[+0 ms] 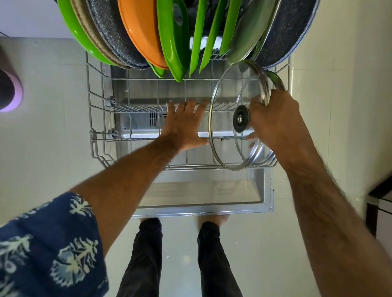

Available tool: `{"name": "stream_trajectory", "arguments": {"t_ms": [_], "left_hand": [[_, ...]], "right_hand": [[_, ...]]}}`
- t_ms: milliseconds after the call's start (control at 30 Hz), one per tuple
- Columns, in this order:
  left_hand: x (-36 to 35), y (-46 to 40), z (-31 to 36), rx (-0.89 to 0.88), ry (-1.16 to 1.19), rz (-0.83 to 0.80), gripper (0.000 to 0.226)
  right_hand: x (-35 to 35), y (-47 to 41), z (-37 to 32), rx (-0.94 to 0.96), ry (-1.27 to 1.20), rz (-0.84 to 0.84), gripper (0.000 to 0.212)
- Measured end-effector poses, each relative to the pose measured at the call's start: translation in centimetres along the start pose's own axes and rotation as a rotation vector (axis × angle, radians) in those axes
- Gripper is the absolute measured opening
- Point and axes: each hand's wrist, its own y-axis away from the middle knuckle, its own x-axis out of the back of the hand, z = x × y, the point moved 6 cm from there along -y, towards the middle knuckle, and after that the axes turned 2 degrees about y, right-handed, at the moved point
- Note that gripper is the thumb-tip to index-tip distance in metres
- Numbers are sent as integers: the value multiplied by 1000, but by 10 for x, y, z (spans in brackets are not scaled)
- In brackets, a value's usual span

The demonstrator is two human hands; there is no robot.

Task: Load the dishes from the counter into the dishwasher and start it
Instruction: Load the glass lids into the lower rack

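The grey wire rack [96, 113] of the dishwasher is pulled out over the open door [202, 199]. At its far end stand green plates [172, 36], an orange plate [137, 26] and dark speckled pans [106, 23]. My right hand [278, 122] grips a glass lid [227, 100] with a steel rim and a black knob, held upright at the rack's right side; a second glass lid [262, 153] stands just behind it. My left hand [183, 123] lies flat, fingers spread, on the rack's tines beside the lid.
Pale floor tiles surround the dishwasher. My feet stand just before the open door's edge. Another person's dark and pink form [6, 90] is at the left edge. A dark-edged cabinet corner [384, 199] juts in at the right.
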Motion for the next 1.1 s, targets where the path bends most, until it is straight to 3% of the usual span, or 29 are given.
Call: {"name": "stream_trajectory", "arguments": {"t_ms": [400,800,967,1100], "left_hand": [[-5,-2,3,-23,-100,26,101],[-4,1,-3,-79,-42,18,97],[1,14,0,-93,-76,-21,96],[30,43,0,-77,-124,-30,83]], "right_hand": [[-27,-23,-5,64,99,26,25],[-76,-24,-2,93,200,22,27],[-80,-24,0,69,151,-54,34],[-73,-12,6,-52,-56,-280,46]]}}
